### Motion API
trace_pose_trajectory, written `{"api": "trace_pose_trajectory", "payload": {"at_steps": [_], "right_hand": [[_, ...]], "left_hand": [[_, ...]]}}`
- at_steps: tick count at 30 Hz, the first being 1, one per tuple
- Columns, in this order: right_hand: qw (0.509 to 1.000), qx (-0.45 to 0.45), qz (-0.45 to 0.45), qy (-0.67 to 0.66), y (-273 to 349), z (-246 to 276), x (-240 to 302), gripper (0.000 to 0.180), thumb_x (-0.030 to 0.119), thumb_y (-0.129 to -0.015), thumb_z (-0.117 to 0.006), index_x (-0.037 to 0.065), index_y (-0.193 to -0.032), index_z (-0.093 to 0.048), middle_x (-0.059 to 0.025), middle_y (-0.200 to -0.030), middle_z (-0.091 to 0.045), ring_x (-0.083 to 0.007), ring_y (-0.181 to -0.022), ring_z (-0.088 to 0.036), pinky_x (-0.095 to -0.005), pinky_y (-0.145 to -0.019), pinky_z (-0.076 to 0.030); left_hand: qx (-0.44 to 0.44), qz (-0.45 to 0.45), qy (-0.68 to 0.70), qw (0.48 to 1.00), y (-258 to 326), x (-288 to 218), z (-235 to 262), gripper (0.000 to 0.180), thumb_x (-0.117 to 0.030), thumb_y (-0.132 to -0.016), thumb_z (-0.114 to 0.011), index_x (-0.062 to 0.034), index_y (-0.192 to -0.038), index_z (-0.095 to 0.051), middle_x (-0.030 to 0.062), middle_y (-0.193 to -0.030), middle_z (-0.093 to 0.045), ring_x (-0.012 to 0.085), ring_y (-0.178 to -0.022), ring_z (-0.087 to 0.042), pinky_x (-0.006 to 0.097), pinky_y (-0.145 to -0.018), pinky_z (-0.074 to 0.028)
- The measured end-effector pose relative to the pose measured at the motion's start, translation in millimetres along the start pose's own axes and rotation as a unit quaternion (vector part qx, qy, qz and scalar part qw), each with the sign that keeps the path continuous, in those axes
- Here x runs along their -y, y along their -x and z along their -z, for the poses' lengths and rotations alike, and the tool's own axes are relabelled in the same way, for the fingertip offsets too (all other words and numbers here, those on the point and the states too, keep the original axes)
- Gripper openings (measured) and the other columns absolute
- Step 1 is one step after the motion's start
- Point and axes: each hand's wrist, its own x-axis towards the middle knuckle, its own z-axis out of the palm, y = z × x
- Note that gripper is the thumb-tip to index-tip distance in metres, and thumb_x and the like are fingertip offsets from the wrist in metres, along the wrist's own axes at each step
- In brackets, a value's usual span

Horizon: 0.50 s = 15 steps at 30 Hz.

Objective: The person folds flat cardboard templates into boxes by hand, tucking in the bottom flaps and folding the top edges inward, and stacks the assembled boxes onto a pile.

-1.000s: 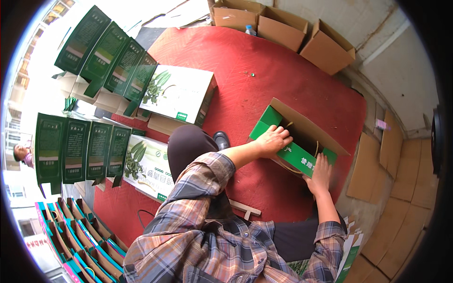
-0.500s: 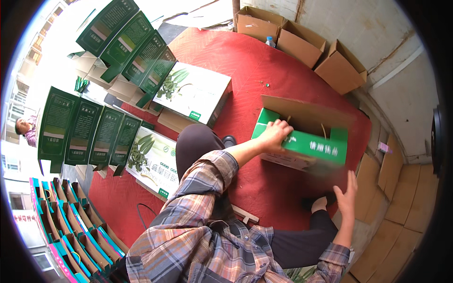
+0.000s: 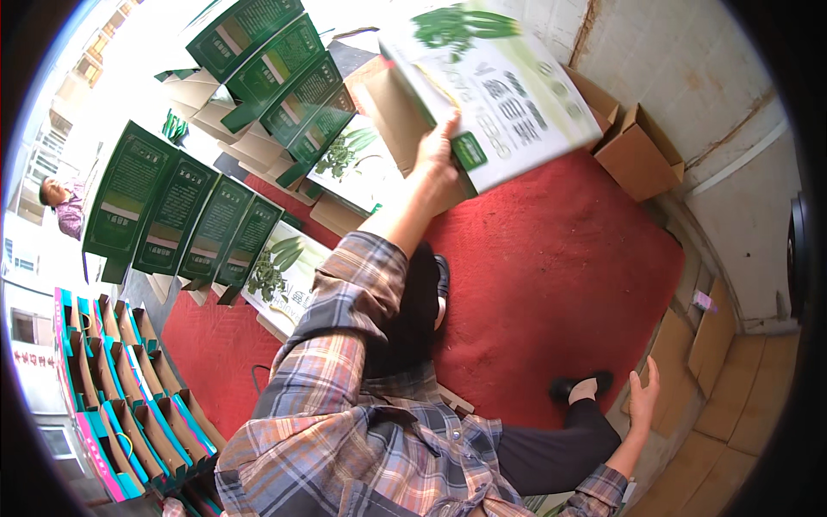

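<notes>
My left hand grips the lower edge of a large white and green printed carton, raised high over the red carpet. The carton's brown inner flap shows on its left side. My right hand hangs open and empty at the lower right, above flattened brown cardboard beside the carpet's edge. My plaid sleeve runs up to the lifted box. My legs and a black shoe rest on the carpet.
Two rows of upright green cartons stand at the left, with white printed boxes beside them. Colourful open cartons line the lower left. An open brown box sits by the wall. Another person is at the far left.
My left hand has lifted the carton off the carpet, up and toward the stacked boxes. My right hand let go of it and dropped to the lower right.
</notes>
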Motion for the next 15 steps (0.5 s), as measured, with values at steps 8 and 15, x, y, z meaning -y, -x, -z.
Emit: {"api": "trace_pose_trajectory", "payload": {"at_steps": [8, 15], "right_hand": [[0.999, 0.025, -0.041, 0.020, -5.9, -4.9, -2.4, 0.050, 0.007, -0.084, -0.060, 0.000, -0.132, -0.048, -0.0181, -0.137, -0.047, -0.0284, -0.130, -0.042, -0.0374, -0.109, -0.029], [0.994, 0.046, -0.082, 0.057, -6.8, -6.3, -21.2, 0.050, 0.012, -0.085, -0.060, 0.000, -0.133, -0.048, -0.0188, -0.134, -0.050, -0.0285, -0.128, -0.044, -0.0380, -0.107, -0.032]], "left_hand": [[-0.149, -0.071, 0.088, 0.982, -40.9, -6.3, 140.2, 0.036, -0.028, -0.092, -0.061, -0.0019, -0.116, -0.057, 0.0089, -0.107, -0.063, 0.0211, -0.094, -0.061, 0.039, -0.081, -0.053], [-0.277, -0.015, 0.084, 0.957, -68.5, 23.8, 242.8, 0.027, -0.030, -0.090, -0.059, -0.0075, -0.104, -0.061, 0.0082, -0.098, -0.064, 0.0240, -0.085, -0.062, 0.040, -0.069, -0.053]]}}
